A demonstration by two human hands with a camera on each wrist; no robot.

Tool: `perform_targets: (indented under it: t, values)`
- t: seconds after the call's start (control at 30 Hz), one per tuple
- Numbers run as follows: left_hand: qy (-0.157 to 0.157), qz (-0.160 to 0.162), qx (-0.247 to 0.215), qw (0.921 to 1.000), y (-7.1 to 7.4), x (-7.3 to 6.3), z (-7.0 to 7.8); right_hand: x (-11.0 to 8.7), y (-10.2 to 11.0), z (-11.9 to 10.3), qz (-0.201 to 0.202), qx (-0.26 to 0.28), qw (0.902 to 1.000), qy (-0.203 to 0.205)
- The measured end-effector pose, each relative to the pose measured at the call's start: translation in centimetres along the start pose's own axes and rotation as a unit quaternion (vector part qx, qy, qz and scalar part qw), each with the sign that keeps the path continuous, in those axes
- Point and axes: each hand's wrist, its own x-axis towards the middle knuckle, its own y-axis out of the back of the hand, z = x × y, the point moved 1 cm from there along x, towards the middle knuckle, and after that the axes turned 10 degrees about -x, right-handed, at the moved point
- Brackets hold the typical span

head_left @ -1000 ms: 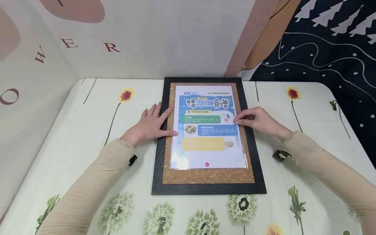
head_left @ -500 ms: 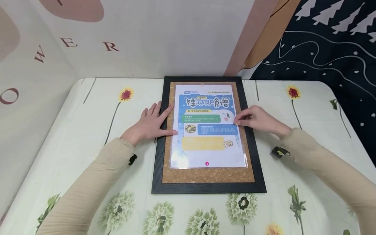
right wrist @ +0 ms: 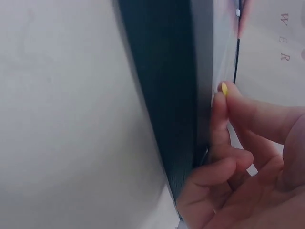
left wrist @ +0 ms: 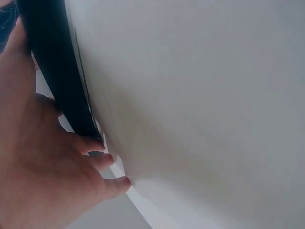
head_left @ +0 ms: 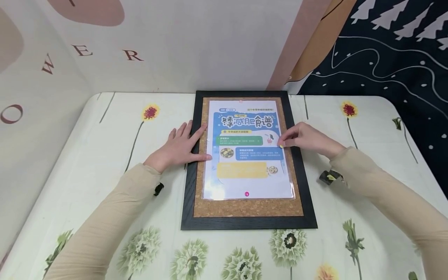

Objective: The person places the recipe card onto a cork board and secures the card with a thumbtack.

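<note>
A laminated poster (head_left: 231, 188) in blue, green and yellow lies on a cork board (head_left: 248, 210) with a black frame (head_left: 248, 223). One pink thumbtack (head_left: 246, 194) sits at the poster's bottom middle, and a pale pink tack (head_left: 240, 101) at its top middle. My right hand (head_left: 308, 138) pinches a yellow thumbtack (right wrist: 224, 89) between thumb and index finger at the poster's right edge. Spread over the frame's left side, my left hand (head_left: 176, 147) rests with its thumb on the poster's left edge. Its other fingertips reach the tablecloth beside the frame in the left wrist view.
The floral tablecloth (head_left: 115, 155) covers the table under the board. Behind its far edge stands a pale wall (head_left: 175, 58) with printed letters. A dark wall hanging (head_left: 378, 77) with tree shapes is at the back right.
My right wrist and forearm have shifted slightly left and away from me, while the pinching fingertips stay at the poster's right edge. The left hand and the board keep their places.
</note>
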Motion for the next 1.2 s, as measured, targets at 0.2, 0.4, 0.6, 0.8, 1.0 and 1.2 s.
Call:
perform_targets:
  t: [0.2, 0.4, 0.6, 0.8, 1.0, 1.2]
  values:
    - [0.000, 0.000, 0.000, 1.0000, 0.0, 0.0, 0.0, -0.1, 0.4, -0.1, -0.025, -0.002, 0.9997, -0.002]
    - [0.002, -0.002, 0.002, 1.0000, 0.2, 0.0, -0.1, 0.0, 0.5, -0.6, -0.024, -0.018, 0.9995, -0.011]
    - [0.001, -0.001, 0.000, 1.0000, 0.1, 0.1, -0.1, 0.2, 0.5, -1.2, -0.024, -0.025, 0.9991, -0.025]
    - [0.005, -0.001, 0.001, 1.0000, -0.1, 0.2, 0.0, 0.0, 0.2, -0.9, -0.032, -0.038, 0.9987, -0.002]
    - [0.006, 0.000, 0.002, 1.0000, -0.1, 0.3, 0.0, -0.3, -0.1, -0.9, -0.018, -0.049, 0.9984, 0.023]
    - [0.005, 0.001, -0.001, 1.0000, -0.1, 0.4, -0.1, -0.4, -0.4, -0.9, 0.001, -0.030, 0.9994, 0.014]
